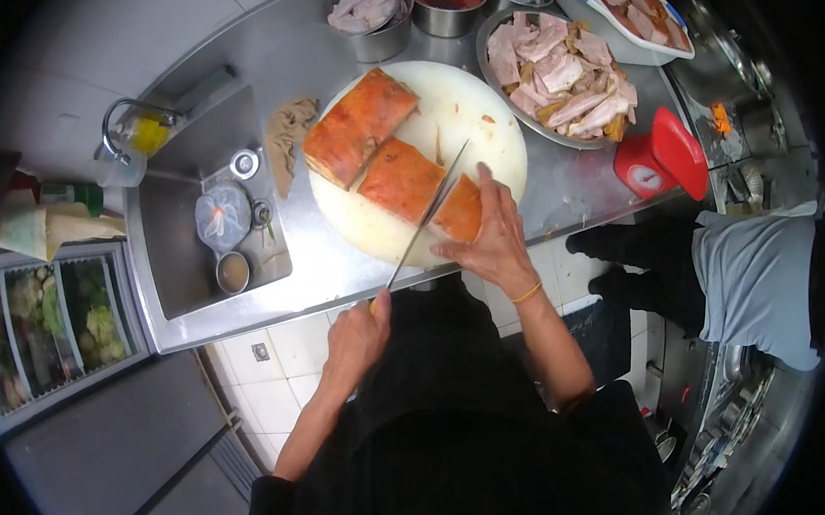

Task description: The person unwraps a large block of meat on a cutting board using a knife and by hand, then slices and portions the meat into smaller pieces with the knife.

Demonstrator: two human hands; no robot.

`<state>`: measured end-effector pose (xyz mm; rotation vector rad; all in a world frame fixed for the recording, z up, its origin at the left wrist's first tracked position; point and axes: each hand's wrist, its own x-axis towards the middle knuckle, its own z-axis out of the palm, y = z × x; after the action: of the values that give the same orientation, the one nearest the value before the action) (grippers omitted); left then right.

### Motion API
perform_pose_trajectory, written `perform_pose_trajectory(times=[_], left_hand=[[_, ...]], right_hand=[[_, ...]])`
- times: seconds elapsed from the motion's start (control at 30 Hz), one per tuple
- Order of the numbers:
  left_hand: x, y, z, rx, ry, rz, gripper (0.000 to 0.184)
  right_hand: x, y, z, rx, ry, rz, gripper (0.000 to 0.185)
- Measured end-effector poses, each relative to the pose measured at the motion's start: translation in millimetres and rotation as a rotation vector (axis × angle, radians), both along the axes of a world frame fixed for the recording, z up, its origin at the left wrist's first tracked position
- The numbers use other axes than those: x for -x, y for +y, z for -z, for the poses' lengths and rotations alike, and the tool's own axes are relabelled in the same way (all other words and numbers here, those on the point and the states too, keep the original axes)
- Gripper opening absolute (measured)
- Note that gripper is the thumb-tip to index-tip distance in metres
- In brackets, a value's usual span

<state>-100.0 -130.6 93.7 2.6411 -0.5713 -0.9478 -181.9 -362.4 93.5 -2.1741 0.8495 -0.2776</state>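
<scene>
My left hand [358, 338] is closed round the handle of a long knife [419, 228]. The blade lies between two pieces of roast pork with orange-brown skin, a middle piece [400, 183] and a smaller end piece [460, 210]. My right hand [497, 229] grips the end piece, thumb at its near edge and fingers along its right side. A larger slab of roast pork [358, 126] lies at the upper left. All of it rests on a round white cutting board [499, 114] with a few scraps and brown smears.
A bowl of cut meat [568, 76] stands beyond the board, near a red scale [661, 158]. Metal pots [381, 40] stand at the back. A brown cloth [289, 142] lies beside the sink [168, 279]. Another person [752, 272] stands at the right.
</scene>
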Motion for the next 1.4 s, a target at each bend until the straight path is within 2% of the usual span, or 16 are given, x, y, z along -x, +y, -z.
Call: perform_pose_trajectory(times=[0.07,0.13,0.2,0.3,0.4,0.53,0.67,0.77,0.87,0.9,1.0,1.07,1.13,1.2,1.4], left_hand=[[-2,-3,0,-0.003,-0.007,-0.029,0.064],[-10,4,-2,-0.024,-0.051,-0.031,0.064],[-14,7,-5,-0.046,-0.078,-0.015,0.065],[-14,6,-5,-0.023,-0.139,0.020,0.063],[-13,11,1,0.022,-0.187,0.081,0.061],[-8,8,2,0.013,-0.197,0.080,0.063],[-5,9,5,0.015,-0.215,0.081,0.065],[-4,9,7,0.001,-0.194,0.070,0.066],[-2,9,9,-0.008,-0.207,0.060,0.067],[-1,8,8,-0.003,-0.201,0.051,0.067],[2,4,4,0.006,-0.181,0.016,0.068],[3,8,7,0.028,-0.204,0.040,0.068],[4,5,9,0.047,-0.218,0.047,0.069],[5,5,6,0.050,-0.223,0.044,0.069],[3,8,14,0.055,-0.225,0.028,0.069]], right_hand=[[8,-17,6,0.316,0.055,-0.280,0.102],[4,-27,14,0.498,0.014,-0.467,0.097],[-9,-34,19,0.542,-0.126,-0.566,0.091],[-22,-48,18,0.402,0.101,-0.840,0.079],[-19,-40,-5,0.418,0.331,-0.564,0.061],[-21,-38,17,0.311,0.333,-0.402,0.043],[-20,-50,15,0.202,0.247,-0.368,0.053],[-7,-64,-11,-0.022,0.177,-0.254,0.056],[16,-98,-4,-0.149,0.024,-0.105,0.067],[28,-115,-6,-0.203,-0.102,-0.054,0.072],[69,-183,-19,0.021,-0.267,0.214,0.078],[103,-231,-62,0.222,-0.019,0.356,0.081],[134,-282,-75,0.292,-0.031,0.364,0.080],[160,-315,-84,0.463,0.084,0.368,0.076],[198,-378,-42,0.442,0.186,0.428,0.073]])
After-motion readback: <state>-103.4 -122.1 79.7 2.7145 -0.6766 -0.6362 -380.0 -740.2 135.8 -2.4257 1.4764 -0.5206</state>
